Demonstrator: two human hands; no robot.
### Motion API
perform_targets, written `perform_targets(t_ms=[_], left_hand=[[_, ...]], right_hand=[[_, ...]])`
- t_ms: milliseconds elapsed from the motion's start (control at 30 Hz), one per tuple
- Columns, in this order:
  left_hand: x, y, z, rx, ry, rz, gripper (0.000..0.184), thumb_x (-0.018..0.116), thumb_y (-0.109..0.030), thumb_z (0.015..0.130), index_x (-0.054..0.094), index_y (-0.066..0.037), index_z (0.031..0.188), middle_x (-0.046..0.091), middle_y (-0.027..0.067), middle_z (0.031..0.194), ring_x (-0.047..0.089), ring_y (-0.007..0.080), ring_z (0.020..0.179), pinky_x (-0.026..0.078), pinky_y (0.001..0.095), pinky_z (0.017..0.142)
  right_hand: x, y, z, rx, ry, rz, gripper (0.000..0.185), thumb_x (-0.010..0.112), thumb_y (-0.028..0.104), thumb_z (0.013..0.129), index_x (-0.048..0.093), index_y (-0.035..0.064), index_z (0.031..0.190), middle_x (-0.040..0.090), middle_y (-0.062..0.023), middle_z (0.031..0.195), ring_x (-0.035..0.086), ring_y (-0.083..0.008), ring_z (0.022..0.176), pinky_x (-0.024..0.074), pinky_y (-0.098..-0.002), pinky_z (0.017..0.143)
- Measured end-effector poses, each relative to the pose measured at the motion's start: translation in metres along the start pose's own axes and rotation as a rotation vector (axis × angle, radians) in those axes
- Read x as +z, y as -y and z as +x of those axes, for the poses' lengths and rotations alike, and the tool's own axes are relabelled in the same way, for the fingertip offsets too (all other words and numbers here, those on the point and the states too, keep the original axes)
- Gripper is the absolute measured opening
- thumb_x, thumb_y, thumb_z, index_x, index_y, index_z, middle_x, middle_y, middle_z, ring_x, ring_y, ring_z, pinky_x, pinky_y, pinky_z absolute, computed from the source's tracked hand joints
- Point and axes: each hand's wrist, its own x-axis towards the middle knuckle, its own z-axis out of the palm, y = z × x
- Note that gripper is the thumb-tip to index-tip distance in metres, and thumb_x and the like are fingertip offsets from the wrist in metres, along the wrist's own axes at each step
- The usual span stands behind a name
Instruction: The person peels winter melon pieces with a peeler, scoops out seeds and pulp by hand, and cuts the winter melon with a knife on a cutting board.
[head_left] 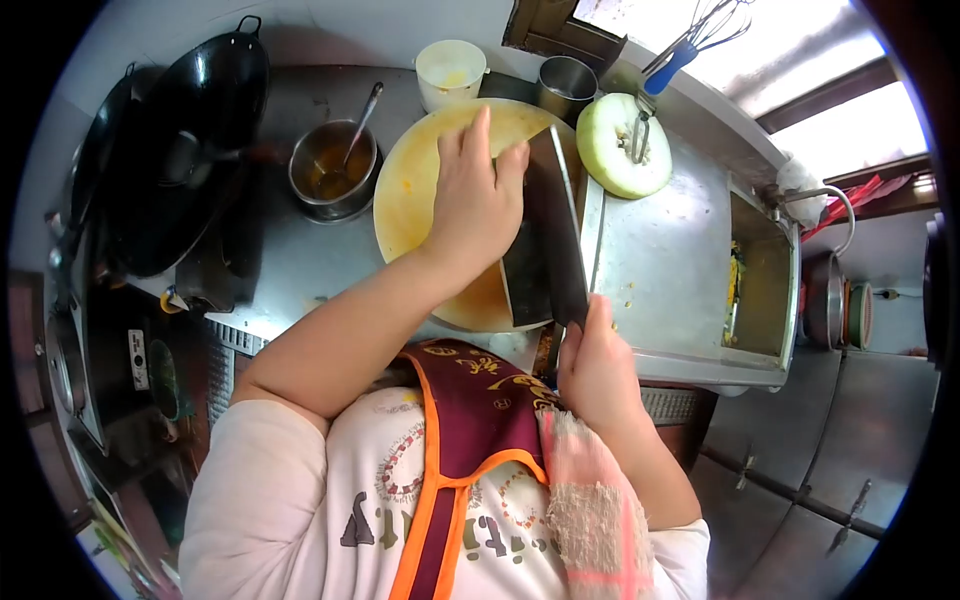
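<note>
My right hand (600, 375) is closed round the handle of a broad dark cleaver (562, 235). Its blade is tilted over the right side of a round, yellow-stained cutting board (405, 205). My left hand (475, 195) is above the board, at the left side of the blade. Its fingers are stretched out, and the thumb side is close to the blade's upper part; whether they touch I cannot tell. Just right of the board lies a thick, pale green-rimmed slice of winter melon (600, 130), with a metal utensil resting across its middle.
A metal pot (330, 190) with brownish liquid and a spoon stands left of the board. Behind are a white tub (450, 72) and a steel cup (568, 85). Black woks (190, 130) lean at left. A sink (765, 290) is at right, and a whisk (685, 55) hangs near the window.
</note>
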Motion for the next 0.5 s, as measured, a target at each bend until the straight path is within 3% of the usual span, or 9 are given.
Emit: perform_targets(t_ms=[100,200,233,367,500], left_hand=[[-0.003,-0.028,0.028,0.367,-0.200,0.118,0.046,0.052,-0.023,0.086,0.042,0.004,0.122,0.045,0.0212,0.107,0.048,0.0321,0.096,0.040,0.0371,0.084],[0.000,-0.055,0.035,0.265,0.068,0.001,0.028,0.054,-0.018,0.085,0.056,0.000,0.107,0.055,0.0068,0.084,0.051,0.0123,0.072,0.042,0.0244,0.068],[0.004,-0.060,0.035,0.149,0.109,-0.077,0.021,0.056,-0.018,0.085,0.062,-0.001,0.096,0.055,-0.0004,0.067,0.047,0.0071,0.061,0.041,0.0214,0.060],[0.011,-0.057,0.042,-0.009,0.073,-0.222,0.021,0.054,-0.018,0.086,0.063,0.001,0.092,0.060,-0.0006,0.074,0.047,0.0038,0.063,0.039,0.0205,0.058],[0.015,-0.049,0.045,-0.005,0.007,-0.239,0.021,0.053,-0.018,0.087,0.062,0.001,0.092,0.059,0.0000,0.072,0.047,0.0043,0.062,0.039,0.0203,0.058]], right_hand=[[0.007,-0.002,-0.002,-0.039,0.010,-0.019,0.027,0.047,0.002,0.082,0.039,-0.0031,0.107,0.056,-0.0255,0.073,0.057,-0.0432,0.064,0.0471,-0.0483,0.057],[0.009,-0.002,-0.004,-0.049,0.028,-0.061,0.028,0.047,0.001,0.080,0.040,-0.0024,0.107,0.056,-0.0229,0.073,0.058,-0.0410,0.062,0.0479,-0.0470,0.055],[0.010,-0.002,-0.004,-0.045,0.021,-0.077,0.029,0.049,0.001,0.081,0.039,-0.0024,0.108,0.056,-0.0254,0.074,0.056,-0.0417,0.062,0.0465,-0.0466,0.055],[0.010,-0.003,-0.003,-0.039,0.024,-0.070,0.028,0.050,0.000,0.079,0.040,-0.0027,0.105,0.056,-0.0248,0.072,0.056,-0.0411,0.061,0.0468,-0.0461,0.054],[0.010,-0.004,0.000,-0.054,0.024,-0.068,0.027,0.051,-0.002,0.078,0.041,-0.0027,0.103,0.055,-0.0249,0.070,0.056,-0.0413,0.060,0.0465,-0.0467,0.053]])
